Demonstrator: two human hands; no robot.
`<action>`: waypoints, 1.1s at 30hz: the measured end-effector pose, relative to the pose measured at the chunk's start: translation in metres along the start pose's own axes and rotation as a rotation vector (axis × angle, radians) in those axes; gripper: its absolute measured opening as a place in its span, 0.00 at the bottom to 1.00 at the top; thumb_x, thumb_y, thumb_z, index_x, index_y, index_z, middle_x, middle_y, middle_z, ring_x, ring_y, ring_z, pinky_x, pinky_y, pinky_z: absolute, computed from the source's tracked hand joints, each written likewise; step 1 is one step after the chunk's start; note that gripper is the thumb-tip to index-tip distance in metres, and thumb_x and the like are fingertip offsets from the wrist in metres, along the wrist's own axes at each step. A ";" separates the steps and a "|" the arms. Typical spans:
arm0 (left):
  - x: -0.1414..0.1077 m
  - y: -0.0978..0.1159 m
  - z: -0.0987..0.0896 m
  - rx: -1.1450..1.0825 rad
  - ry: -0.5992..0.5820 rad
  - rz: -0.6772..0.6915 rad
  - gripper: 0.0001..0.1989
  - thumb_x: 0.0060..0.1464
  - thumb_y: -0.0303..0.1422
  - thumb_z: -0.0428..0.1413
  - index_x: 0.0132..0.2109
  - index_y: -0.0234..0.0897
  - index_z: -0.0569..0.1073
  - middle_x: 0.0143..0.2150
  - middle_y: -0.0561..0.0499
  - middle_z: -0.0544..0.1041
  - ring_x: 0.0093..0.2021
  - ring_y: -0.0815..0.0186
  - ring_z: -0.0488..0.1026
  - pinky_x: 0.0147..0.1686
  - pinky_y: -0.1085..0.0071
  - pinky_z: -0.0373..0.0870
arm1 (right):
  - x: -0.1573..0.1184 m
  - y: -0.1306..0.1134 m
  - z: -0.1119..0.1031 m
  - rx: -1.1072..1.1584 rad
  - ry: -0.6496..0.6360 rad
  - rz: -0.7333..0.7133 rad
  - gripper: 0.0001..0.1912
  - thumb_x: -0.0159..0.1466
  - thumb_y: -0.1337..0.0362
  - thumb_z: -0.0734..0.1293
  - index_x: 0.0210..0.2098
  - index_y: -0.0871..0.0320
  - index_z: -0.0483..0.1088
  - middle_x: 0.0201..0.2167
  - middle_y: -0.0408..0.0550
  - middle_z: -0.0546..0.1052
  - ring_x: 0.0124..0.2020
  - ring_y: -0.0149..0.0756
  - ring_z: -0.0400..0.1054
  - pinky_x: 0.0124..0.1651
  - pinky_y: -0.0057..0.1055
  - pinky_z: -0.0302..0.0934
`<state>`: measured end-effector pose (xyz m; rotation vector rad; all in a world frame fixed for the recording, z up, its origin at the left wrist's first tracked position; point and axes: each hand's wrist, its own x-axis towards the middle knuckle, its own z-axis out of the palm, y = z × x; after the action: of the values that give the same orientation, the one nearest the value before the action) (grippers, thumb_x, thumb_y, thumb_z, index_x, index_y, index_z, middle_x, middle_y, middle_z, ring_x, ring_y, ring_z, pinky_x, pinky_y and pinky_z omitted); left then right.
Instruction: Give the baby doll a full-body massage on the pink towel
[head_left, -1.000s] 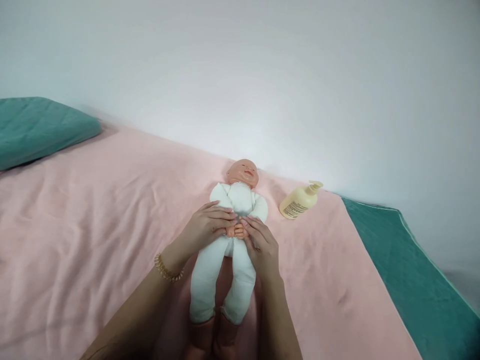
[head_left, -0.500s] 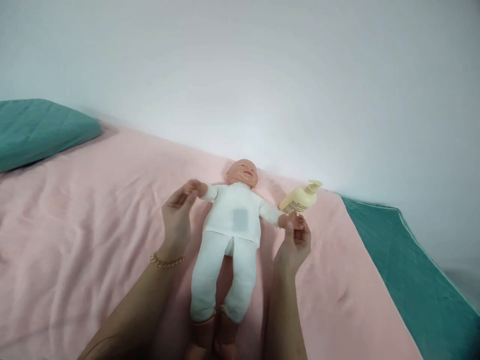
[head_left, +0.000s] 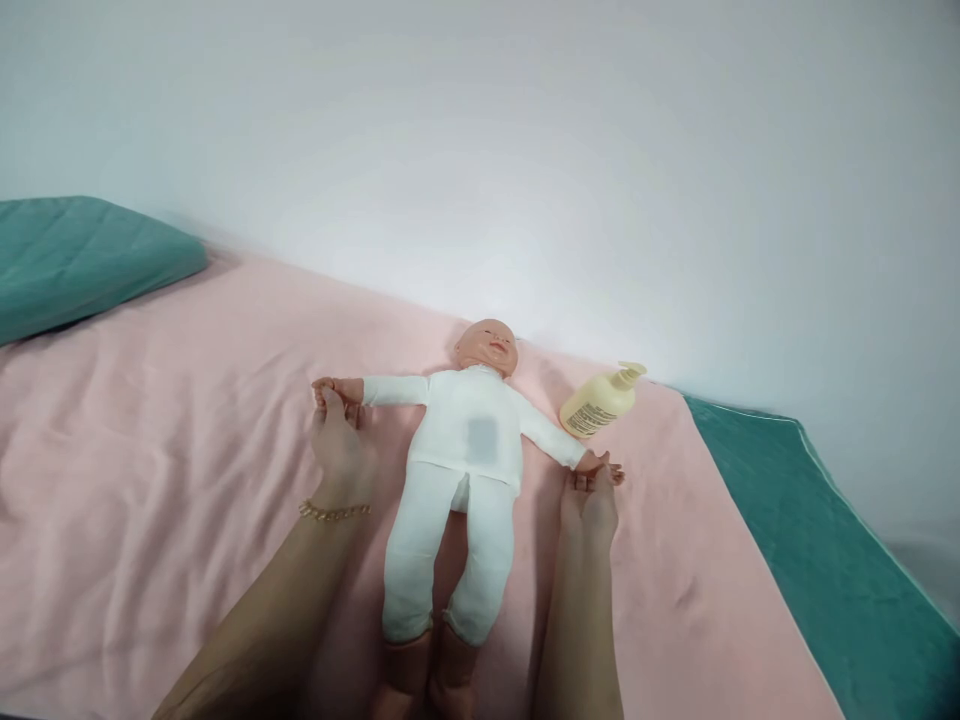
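Observation:
A baby doll (head_left: pixel 465 430) in a white top and white trousers lies on its back on a pink sheet (head_left: pixel 247 400), its head by the wall and both arms spread sideways. My left hand (head_left: pixel 341 440), with a bracelet on the wrist, grips the doll's hand at the left. At the right, my right hand (head_left: pixel 591 500) has its fingers closed round the doll's other hand, whose small fingers stick out past my thumb. A grey patch marks the front of the top.
A pale yellow pump bottle (head_left: pixel 600 402) leans on the sheet beyond my right hand. Green cloth (head_left: pixel 810 520) covers the right side, and a green pillow (head_left: pixel 90 262) lies at the far left. A pale wall (head_left: pixel 480 150) rises behind.
Both doll arms are now stretched straighter and wider. My left hand has moved outward to the left, and my right hand slightly lower. The doll's body and the bottle stay nearly in place.

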<state>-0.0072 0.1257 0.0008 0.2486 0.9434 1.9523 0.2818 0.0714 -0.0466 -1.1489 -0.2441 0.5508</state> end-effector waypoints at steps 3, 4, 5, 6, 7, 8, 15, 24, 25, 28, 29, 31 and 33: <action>-0.010 0.003 0.008 0.155 -0.081 0.233 0.10 0.59 0.39 0.59 0.41 0.37 0.74 0.48 0.48 0.77 0.52 0.65 0.74 0.58 0.63 0.68 | -0.022 -0.018 0.012 -0.039 -0.094 -0.174 0.25 0.62 0.52 0.68 0.56 0.55 0.66 0.61 0.52 0.67 0.62 0.39 0.64 0.64 0.44 0.62; -0.014 0.002 0.010 0.236 -0.162 0.303 0.10 0.57 0.38 0.61 0.41 0.36 0.74 0.48 0.48 0.77 0.52 0.63 0.74 0.58 0.61 0.68 | -0.031 -0.024 0.017 -0.067 -0.116 -0.246 0.24 0.62 0.53 0.68 0.55 0.55 0.67 0.62 0.52 0.67 0.62 0.40 0.64 0.64 0.44 0.61; -0.018 0.002 0.010 0.329 -0.261 0.367 0.11 0.56 0.38 0.62 0.42 0.37 0.74 0.49 0.47 0.78 0.52 0.61 0.74 0.58 0.58 0.68 | -0.040 -0.028 0.022 -0.109 -0.127 -0.314 0.23 0.62 0.54 0.69 0.53 0.56 0.68 0.61 0.53 0.68 0.61 0.41 0.64 0.64 0.44 0.60; -0.022 0.001 0.011 0.430 -0.383 0.428 0.11 0.55 0.37 0.63 0.43 0.37 0.74 0.48 0.47 0.78 0.52 0.59 0.75 0.57 0.57 0.69 | -0.048 -0.032 0.027 -0.168 -0.149 -0.364 0.22 0.61 0.56 0.71 0.52 0.57 0.69 0.58 0.53 0.71 0.60 0.42 0.66 0.63 0.45 0.61; -0.026 -0.001 0.010 0.523 -0.520 0.493 0.11 0.54 0.35 0.63 0.44 0.38 0.75 0.48 0.47 0.79 0.52 0.58 0.75 0.57 0.55 0.69 | -0.057 -0.034 0.031 -0.224 -0.193 -0.408 0.21 0.60 0.58 0.72 0.51 0.57 0.70 0.55 0.53 0.74 0.57 0.43 0.69 0.62 0.47 0.63; -0.029 -0.002 0.009 0.606 -0.665 0.565 0.11 0.53 0.34 0.64 0.44 0.39 0.76 0.48 0.48 0.79 0.53 0.58 0.75 0.57 0.55 0.69 | -0.064 -0.035 0.035 -0.279 -0.256 -0.453 0.20 0.59 0.60 0.72 0.50 0.58 0.71 0.51 0.53 0.76 0.55 0.43 0.71 0.60 0.47 0.65; -0.026 -0.009 0.007 0.852 -1.163 0.910 0.06 0.56 0.28 0.60 0.42 0.39 0.76 0.46 0.48 0.81 0.53 0.58 0.75 0.54 0.55 0.70 | -0.084 -0.019 0.039 -0.608 -0.778 -0.902 0.14 0.64 0.68 0.67 0.50 0.53 0.74 0.47 0.51 0.79 0.54 0.41 0.72 0.58 0.47 0.67; -0.024 -0.012 0.005 0.933 -1.230 0.928 0.07 0.55 0.27 0.61 0.42 0.40 0.78 0.45 0.49 0.81 0.52 0.59 0.75 0.54 0.57 0.71 | -0.082 -0.022 0.043 -0.691 -0.831 -1.124 0.17 0.64 0.71 0.67 0.51 0.51 0.74 0.45 0.48 0.80 0.50 0.39 0.74 0.57 0.43 0.70; -0.024 -0.012 0.005 0.938 -1.232 0.928 0.07 0.55 0.27 0.60 0.42 0.40 0.78 0.44 0.49 0.81 0.52 0.59 0.75 0.54 0.57 0.71 | -0.082 -0.023 0.043 -0.701 -0.831 -1.130 0.16 0.65 0.70 0.66 0.51 0.51 0.74 0.45 0.48 0.80 0.50 0.38 0.74 0.57 0.43 0.70; -0.024 -0.012 0.005 0.948 -1.236 0.927 0.07 0.56 0.28 0.60 0.42 0.40 0.78 0.44 0.48 0.81 0.52 0.59 0.76 0.54 0.56 0.71 | -0.083 -0.025 0.043 -0.723 -0.838 -1.136 0.16 0.65 0.70 0.66 0.50 0.50 0.75 0.44 0.48 0.80 0.49 0.38 0.74 0.57 0.42 0.70; -0.023 -0.012 0.006 0.947 -1.236 0.928 0.07 0.56 0.28 0.60 0.42 0.40 0.78 0.44 0.48 0.81 0.52 0.59 0.76 0.54 0.56 0.71 | -0.082 -0.026 0.043 -0.727 -0.841 -1.137 0.15 0.65 0.70 0.66 0.50 0.50 0.75 0.44 0.48 0.80 0.49 0.38 0.74 0.57 0.42 0.70; -0.023 -0.012 0.006 0.938 -1.238 0.928 0.07 0.55 0.28 0.60 0.42 0.40 0.78 0.44 0.48 0.81 0.51 0.59 0.76 0.53 0.57 0.71 | -0.082 -0.025 0.043 -0.725 -0.848 -1.136 0.15 0.65 0.70 0.66 0.49 0.51 0.75 0.44 0.48 0.80 0.49 0.38 0.74 0.57 0.42 0.70; -0.023 -0.013 0.006 0.915 -1.226 0.918 0.07 0.55 0.27 0.60 0.42 0.40 0.78 0.44 0.48 0.82 0.51 0.59 0.76 0.53 0.56 0.72 | -0.082 -0.023 0.042 -0.706 -0.845 -1.126 0.15 0.64 0.71 0.66 0.49 0.52 0.75 0.44 0.48 0.80 0.49 0.38 0.74 0.58 0.43 0.69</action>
<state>0.0171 0.1142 0.0002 2.3901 0.7823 1.3784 0.2003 0.0543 -0.0011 -1.1608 -1.7960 -0.1356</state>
